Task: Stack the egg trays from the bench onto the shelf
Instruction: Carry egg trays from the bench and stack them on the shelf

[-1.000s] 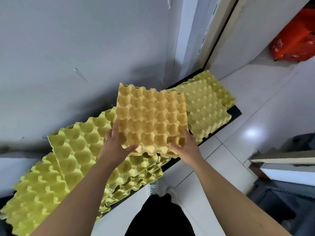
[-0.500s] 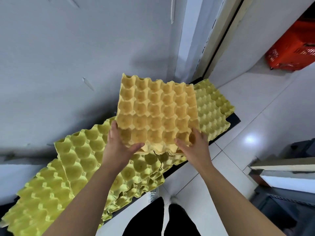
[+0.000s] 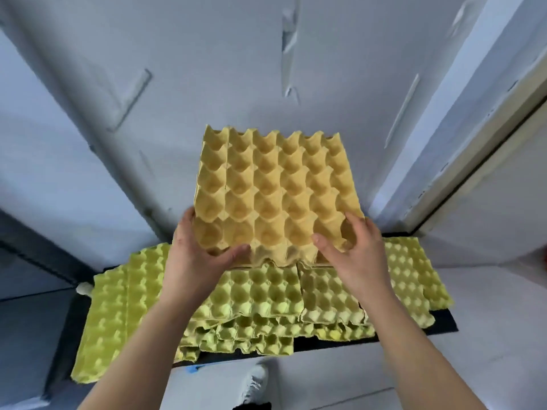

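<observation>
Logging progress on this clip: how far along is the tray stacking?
Done: nothing can be confirmed, since the place the trays go is out of frame. In hand: one orange-yellow tray, gripped at its near edge by the left hand and right hand, raised above the pile. Left: several green trays lying overlapped on the black bench.

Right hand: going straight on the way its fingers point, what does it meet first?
The right hand grips the orange egg tray, so the tray leads. Ahead, probably the pale wall behind it; depth is unclear.
</observation>
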Demonstrator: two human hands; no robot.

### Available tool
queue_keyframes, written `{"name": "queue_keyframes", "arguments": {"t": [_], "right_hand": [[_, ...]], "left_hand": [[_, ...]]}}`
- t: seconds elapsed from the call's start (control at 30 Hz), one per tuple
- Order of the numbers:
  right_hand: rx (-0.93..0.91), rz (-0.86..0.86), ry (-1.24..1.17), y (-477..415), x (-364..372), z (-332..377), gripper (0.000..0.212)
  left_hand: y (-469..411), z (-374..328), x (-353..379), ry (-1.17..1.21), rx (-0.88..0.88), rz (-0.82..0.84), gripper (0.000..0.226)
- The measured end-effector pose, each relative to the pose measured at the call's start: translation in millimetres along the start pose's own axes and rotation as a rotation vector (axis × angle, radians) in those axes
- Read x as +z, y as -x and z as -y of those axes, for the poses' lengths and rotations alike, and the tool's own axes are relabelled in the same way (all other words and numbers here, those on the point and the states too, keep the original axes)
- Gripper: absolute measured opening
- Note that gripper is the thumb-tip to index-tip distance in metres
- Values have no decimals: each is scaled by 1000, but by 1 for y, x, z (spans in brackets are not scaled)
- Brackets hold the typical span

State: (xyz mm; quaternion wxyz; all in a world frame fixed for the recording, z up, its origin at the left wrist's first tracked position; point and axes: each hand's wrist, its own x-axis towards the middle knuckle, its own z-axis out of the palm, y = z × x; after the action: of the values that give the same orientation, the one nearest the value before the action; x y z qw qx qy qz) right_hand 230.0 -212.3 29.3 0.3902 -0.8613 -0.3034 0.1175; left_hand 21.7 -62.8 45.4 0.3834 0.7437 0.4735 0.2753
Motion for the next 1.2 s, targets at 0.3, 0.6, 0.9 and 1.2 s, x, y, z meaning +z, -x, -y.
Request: {"name": "queue_keyframes", "arguments": {"t": [0.3,0.6,0.9,1.2], "right_hand": [[-370,134,-76,64,26,155,95],[-661,187,-227,155,95,317,97],[-784,288,-392,280,187,479,80],[-943,347,-435,354,278,631,79]], "left_hand": [[82,12,-160,81,-31,-420,109],[149,45,-342,61,23,-760,98],[210,105,-543,-31,24,-906,99],[217,169,-705,-54,7,-1063,96]]}}
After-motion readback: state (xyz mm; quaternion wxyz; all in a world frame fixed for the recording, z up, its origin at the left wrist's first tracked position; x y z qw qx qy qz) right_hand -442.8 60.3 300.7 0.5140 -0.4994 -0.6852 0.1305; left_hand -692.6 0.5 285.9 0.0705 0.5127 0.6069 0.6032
